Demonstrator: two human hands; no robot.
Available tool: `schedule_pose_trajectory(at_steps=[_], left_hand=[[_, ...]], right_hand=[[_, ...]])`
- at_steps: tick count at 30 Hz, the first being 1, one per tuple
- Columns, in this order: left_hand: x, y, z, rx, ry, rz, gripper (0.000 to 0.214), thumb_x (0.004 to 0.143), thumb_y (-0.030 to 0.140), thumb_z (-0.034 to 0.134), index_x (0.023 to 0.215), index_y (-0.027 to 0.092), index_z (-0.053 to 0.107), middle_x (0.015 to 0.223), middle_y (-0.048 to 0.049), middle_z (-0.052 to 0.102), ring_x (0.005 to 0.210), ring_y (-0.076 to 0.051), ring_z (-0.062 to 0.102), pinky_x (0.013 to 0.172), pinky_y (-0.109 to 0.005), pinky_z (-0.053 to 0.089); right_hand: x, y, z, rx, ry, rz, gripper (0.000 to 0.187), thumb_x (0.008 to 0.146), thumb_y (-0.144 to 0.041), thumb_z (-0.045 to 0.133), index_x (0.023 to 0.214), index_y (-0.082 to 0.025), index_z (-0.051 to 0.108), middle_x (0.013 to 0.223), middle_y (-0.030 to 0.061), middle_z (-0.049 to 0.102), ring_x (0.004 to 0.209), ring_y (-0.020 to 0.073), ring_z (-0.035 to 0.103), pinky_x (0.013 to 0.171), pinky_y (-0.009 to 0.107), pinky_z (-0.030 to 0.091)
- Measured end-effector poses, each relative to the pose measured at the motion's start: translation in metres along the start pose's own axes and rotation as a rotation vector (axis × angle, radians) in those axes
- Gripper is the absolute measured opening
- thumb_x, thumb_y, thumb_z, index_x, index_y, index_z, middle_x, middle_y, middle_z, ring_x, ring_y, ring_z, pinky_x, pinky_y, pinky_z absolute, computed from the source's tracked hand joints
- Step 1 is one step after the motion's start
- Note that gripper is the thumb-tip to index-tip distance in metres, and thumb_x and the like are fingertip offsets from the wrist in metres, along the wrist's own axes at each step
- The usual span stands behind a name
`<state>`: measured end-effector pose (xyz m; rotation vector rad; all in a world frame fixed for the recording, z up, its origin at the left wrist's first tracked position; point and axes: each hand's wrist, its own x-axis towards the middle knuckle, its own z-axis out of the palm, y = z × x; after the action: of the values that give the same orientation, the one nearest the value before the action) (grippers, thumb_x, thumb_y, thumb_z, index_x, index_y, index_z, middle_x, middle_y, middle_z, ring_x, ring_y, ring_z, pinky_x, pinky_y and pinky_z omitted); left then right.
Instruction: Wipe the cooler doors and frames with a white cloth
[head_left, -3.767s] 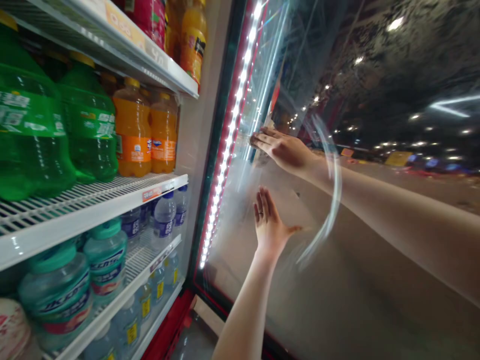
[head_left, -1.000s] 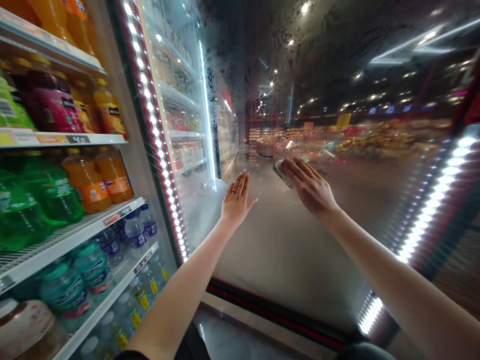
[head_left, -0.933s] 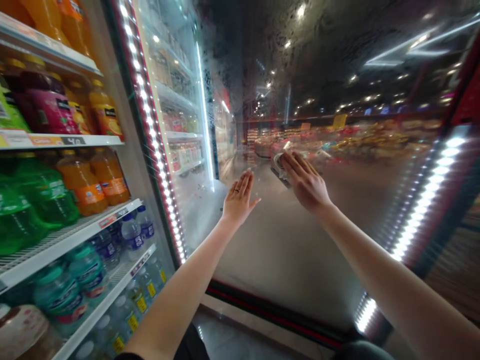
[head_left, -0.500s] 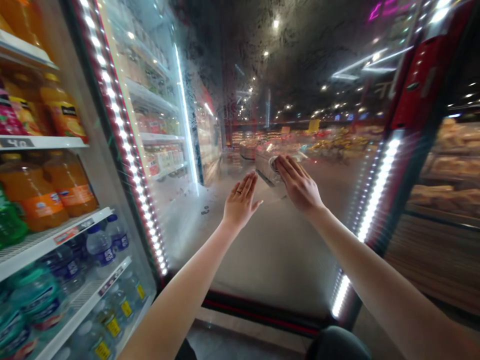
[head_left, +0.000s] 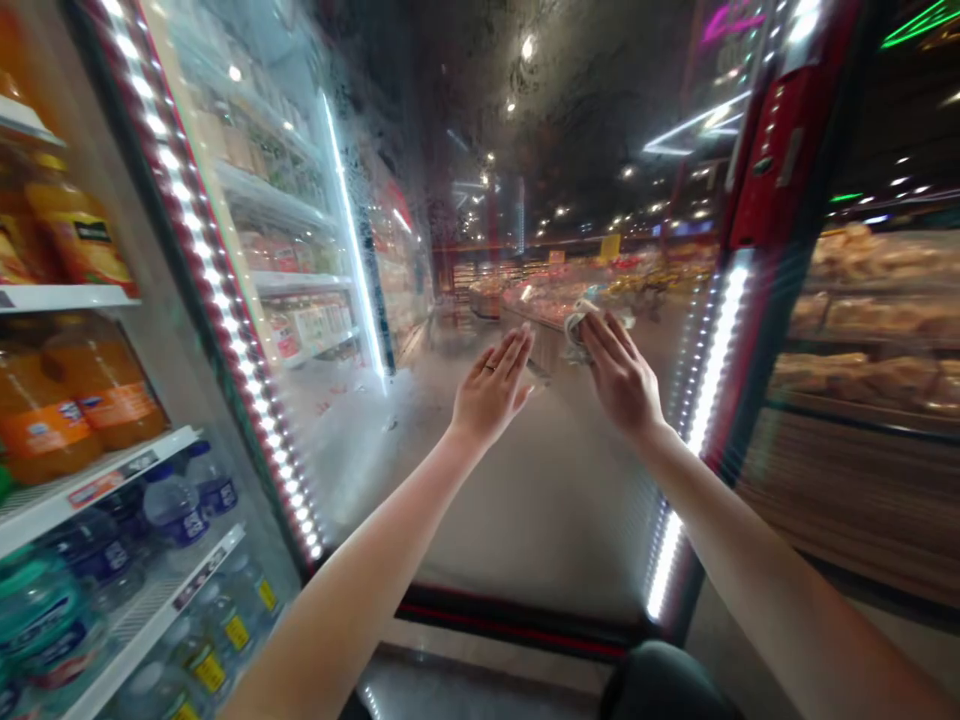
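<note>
A large glass door (head_left: 517, 500) with a fogged, wet-looking surface stands open in front of me. My right hand (head_left: 624, 378) lies against the glass with its fingers stretched out, holding a crumpled pale cloth (head_left: 576, 328) under the fingertips. The cloth shows mostly at the left of the fingers and is partly covered by them. Left of it, my left hand (head_left: 489, 392) has its fingers straight and the palm turned toward the glass, with a ring on one finger. It holds nothing, and whether it touches the pane I cannot tell.
Bright light strips (head_left: 206, 260) run along the door's left side, and another strip (head_left: 709, 370) along its right edge. Cooler shelves (head_left: 105, 490) with orange soda bottles (head_left: 45, 400) and water bottles (head_left: 176, 505) are at left. Packed goods (head_left: 877, 300) sit on shelving at right.
My right hand has slid a little to the right across the glass with the cloth. My left hand has shifted slightly right too. The view has turned right.
</note>
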<state>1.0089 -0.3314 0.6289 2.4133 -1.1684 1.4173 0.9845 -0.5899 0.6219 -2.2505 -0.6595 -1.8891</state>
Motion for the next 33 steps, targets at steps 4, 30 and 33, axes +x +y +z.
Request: schedule_pose_trajectory(at_steps=[4, 30, 33], left_hand=[[0.019, 0.014, 0.008, -0.183, 0.148, 0.009, 0.080, 0.112, 0.022, 0.055, 0.181, 0.020, 0.016, 0.180, -0.0157, 0.045, 0.167, -0.026, 0.044, 0.136, -0.044, 0.043], [0.084, 0.051, 0.042, -0.089, 0.287, 0.168, 0.034, 0.112, 0.014, 0.055, 0.131, 0.025, 0.081, 0.140, -0.0094, 0.082, 0.143, -0.024, 0.070, 0.120, -0.040, 0.058], [0.069, 0.044, 0.048, -0.087, 0.235, 0.366, 0.045, 0.110, 0.013, 0.054, 0.153, 0.018, 0.068, 0.159, -0.0125, 0.070, 0.158, -0.024, 0.058, 0.130, -0.041, 0.051]], right_hand=[[0.008, 0.001, 0.009, 0.187, 0.127, 0.102, 0.048, 0.111, -0.017, 0.056, 0.153, -0.033, 0.071, 0.153, 0.0092, 0.073, 0.148, 0.0310, 0.065, 0.123, 0.057, 0.059], [-0.045, 0.070, -0.079, -0.287, -0.223, -0.032, 0.070, 0.110, -0.017, 0.051, 0.177, -0.019, 0.033, 0.173, 0.0147, 0.055, 0.162, 0.0317, 0.050, 0.128, 0.054, 0.049], [-0.056, 0.078, -0.079, -0.313, -0.257, -0.082, 0.076, 0.109, -0.015, 0.052, 0.180, -0.018, 0.025, 0.175, 0.0157, 0.051, 0.163, 0.0318, 0.049, 0.129, 0.055, 0.047]])
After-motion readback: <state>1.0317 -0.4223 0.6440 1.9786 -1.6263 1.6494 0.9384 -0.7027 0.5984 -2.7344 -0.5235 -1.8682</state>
